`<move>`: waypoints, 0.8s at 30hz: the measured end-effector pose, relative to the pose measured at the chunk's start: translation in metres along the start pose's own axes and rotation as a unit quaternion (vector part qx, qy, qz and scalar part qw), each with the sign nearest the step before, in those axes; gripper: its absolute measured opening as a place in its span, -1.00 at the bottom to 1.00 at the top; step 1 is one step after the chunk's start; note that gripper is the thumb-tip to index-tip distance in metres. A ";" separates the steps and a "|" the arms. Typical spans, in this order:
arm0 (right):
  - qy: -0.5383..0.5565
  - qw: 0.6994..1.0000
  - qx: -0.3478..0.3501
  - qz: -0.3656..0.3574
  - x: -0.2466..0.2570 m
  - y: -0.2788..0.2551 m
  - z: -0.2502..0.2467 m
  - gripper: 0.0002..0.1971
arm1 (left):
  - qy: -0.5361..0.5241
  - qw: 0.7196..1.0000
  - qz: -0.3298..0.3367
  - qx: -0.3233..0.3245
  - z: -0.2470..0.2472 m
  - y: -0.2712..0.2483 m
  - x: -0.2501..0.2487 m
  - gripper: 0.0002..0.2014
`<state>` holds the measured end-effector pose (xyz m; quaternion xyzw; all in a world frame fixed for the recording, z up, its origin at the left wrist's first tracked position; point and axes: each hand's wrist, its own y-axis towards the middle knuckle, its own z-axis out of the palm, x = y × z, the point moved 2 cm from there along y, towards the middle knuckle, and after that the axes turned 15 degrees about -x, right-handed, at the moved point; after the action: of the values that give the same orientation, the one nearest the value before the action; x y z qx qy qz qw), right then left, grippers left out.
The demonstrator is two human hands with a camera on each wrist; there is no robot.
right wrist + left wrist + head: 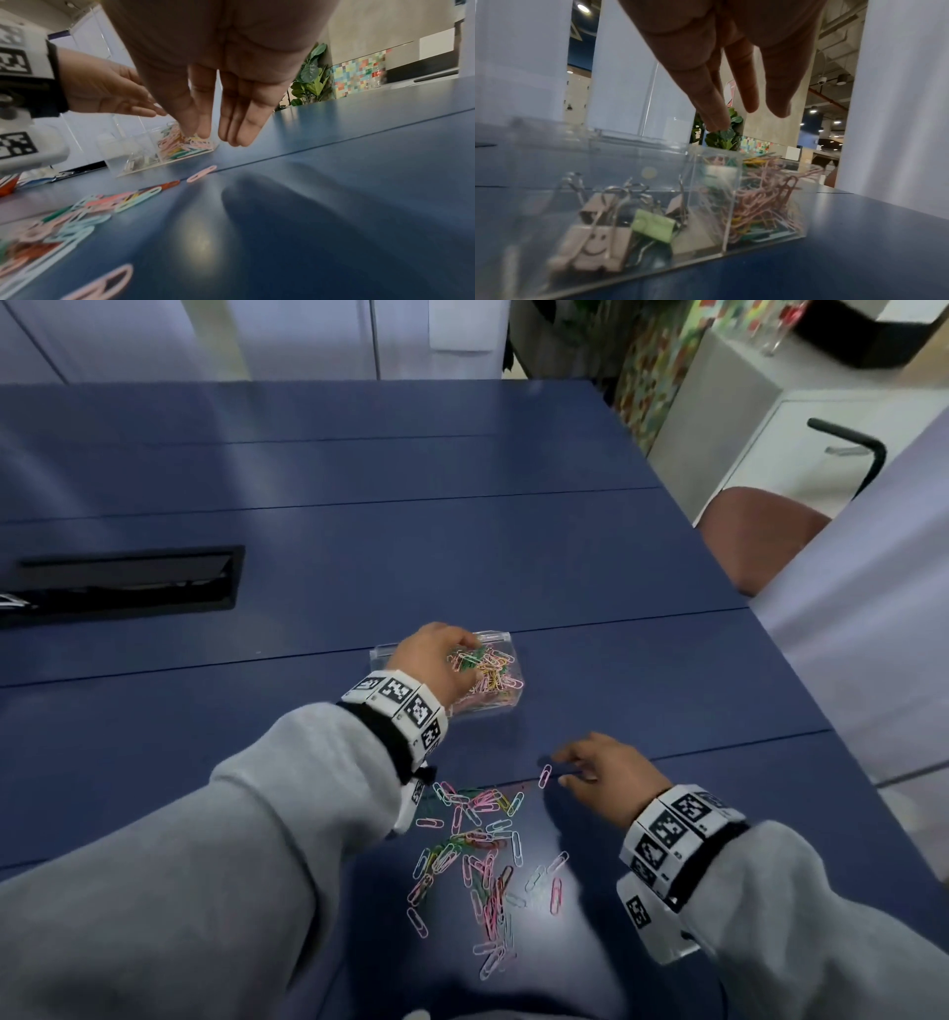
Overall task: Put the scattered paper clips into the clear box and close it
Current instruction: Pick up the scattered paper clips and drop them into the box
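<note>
Clear box (495, 706) under left hand (429, 662) — scattered paper clips (475, 860) nearer

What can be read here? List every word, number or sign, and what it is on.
No readable words or numbers.
Wrist bands: black-and-white square code markers, no letters.
Binder clip in the clear box: a printed smiley face, no text.
Paper clips: no print visible.

I find no readable words, brands or numbers anywhere. The only signs I see are black-and-white square code markers on the wristbands (400, 701), which I cannot decode, and a smiley face drawn on a pale binder clip (595, 246) inside the box (706, 203), below my left hand (731, 50).
</note>
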<state>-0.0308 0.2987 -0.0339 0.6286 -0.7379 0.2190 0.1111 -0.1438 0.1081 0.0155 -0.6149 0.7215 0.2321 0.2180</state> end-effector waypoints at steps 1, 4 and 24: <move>-0.013 1.000 0.016 -0.005 0.002 -0.002 0.002 -0.62 | 0.001 1.000 0.009 0.013 -0.003 -0.009 0.003 -0.68; -0.040 0.997 0.060 -0.017 0.010 -0.005 0.010 -0.46 | 0.036 0.992 0.042 0.110 -0.005 -0.044 0.016 -0.65; -0.103 0.975 0.122 -0.155 0.056 -0.060 0.053 -0.50 | 0.182 0.945 0.092 0.255 0.030 -0.140 0.053 -0.50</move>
<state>0.0235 0.2181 -0.0450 0.7633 -0.6066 0.2219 -0.0107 -0.0121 0.0653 -0.0503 -0.5015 0.8373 -0.0563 0.2104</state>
